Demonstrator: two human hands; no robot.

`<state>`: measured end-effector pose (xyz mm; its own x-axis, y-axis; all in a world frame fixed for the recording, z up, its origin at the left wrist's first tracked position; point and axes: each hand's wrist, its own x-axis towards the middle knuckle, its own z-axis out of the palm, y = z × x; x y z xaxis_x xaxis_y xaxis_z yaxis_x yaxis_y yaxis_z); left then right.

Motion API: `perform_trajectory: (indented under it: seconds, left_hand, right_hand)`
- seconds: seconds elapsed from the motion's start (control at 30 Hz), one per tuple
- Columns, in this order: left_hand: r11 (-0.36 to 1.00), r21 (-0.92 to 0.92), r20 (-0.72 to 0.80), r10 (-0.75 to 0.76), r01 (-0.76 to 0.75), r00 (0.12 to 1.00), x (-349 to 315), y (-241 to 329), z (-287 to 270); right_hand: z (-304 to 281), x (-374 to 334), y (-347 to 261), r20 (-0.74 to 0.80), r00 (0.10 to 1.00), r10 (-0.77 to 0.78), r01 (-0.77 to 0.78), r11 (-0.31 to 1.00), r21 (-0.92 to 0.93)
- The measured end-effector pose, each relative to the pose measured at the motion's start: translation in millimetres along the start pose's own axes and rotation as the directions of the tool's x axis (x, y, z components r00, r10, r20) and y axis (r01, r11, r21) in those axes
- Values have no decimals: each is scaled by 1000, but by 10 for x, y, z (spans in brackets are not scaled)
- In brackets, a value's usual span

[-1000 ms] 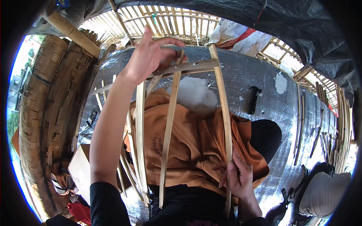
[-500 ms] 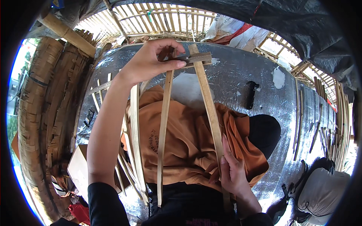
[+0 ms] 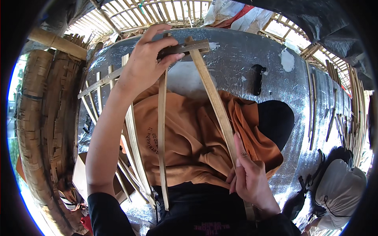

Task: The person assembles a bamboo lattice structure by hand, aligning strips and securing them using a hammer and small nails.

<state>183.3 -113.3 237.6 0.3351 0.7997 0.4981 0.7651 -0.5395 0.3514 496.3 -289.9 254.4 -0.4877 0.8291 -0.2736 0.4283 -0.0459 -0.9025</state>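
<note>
My left hand (image 3: 143, 63) is closed on a short, darker bamboo crosspiece (image 3: 197, 46), its thumb under the near edge and its fingers over the far side. The crosspiece lies across the far end of a long pale bamboo slat (image 3: 214, 92). Farther down that slat, my right hand (image 3: 252, 179) grips it, thumb stretched along it. A second slat (image 3: 162, 137) runs from under my left hand toward my lap. More slats (image 3: 134, 133) fan out at the left, crossed by a strip (image 3: 100, 82) that passes behind my left forearm; whether it joins the crosspiece is hidden.
An orange-brown garment (image 3: 189, 126) with a black part lies beneath the slats. Shiny silver sheeting (image 3: 236, 51) covers the surface, with a small black object (image 3: 258, 80) on it. Rolled woven bamboo (image 3: 33, 129) stands left; a pale bag (image 3: 340, 192) sits right.
The whole scene has shifted up and left in the picture. My left fingers have lifted and spread somewhat over the crosspiece, and more of the crossed slats at the left shows.
</note>
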Motion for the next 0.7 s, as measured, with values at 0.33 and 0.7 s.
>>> perform_trajectory:
  seconds: [0.33,0.7]
  left_hand:
    - [997,70,-56,42,-38,998,-33,-47,66]
    - [996,66,5,-65,64,998,-40,17,59]
  right_hand:
    - [-85,-17,-34,32,999,6,-2,993,-122]
    - [-24,-53,59,30,999,19,-16,994,-106]
